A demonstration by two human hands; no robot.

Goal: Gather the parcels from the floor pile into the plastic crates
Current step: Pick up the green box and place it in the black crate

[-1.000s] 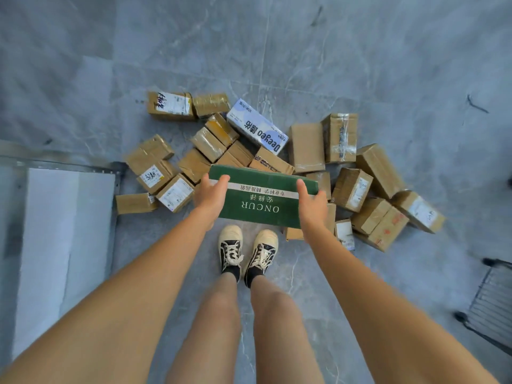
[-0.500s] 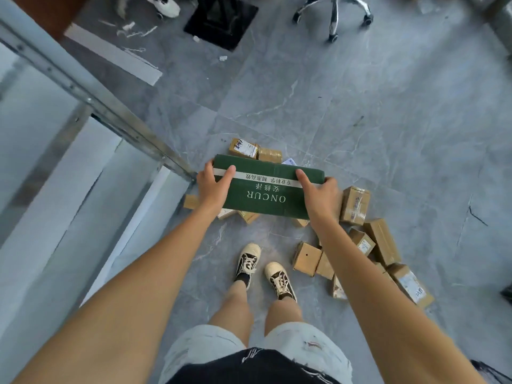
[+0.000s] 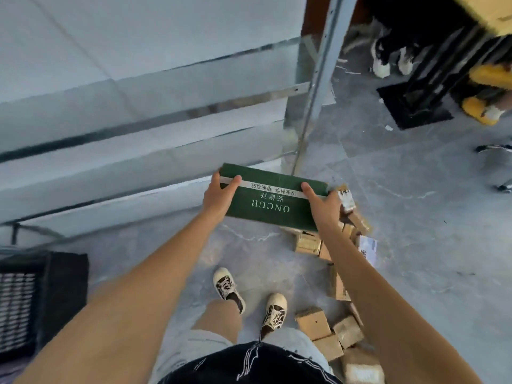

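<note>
Head view, the only cam: a green parcel (image 3: 273,199) marked ONCUR is up in the air between both hands, well above the floor (image 3: 415,231) and in front of the metal shelving (image 3: 155,128). Left hand (image 3: 217,196) grips its left end, thumb over the top face; right hand (image 3: 322,205) grips the right end the same way. So each hand is clamped on the box, one per end.

Progress, judging by what lies about: early. One parcel is in transit; lots of brown parcels (image 3: 314,324) are left on the floor to the person's right, by the shoes (image 3: 250,296), w/ more farther up near the right wrist. None seen inside a crate.

Hard to make out: the dark ribbed thing at the lower left edge (image 3: 16,309) is prob. a plastic crate, but it's cut off and its inside doesn't show. The right arm covers part of the pile, so no fair count. Fingers under the box are hidden. Top right is motion-blurred: dark and yellow shapes, unclear what.
</note>
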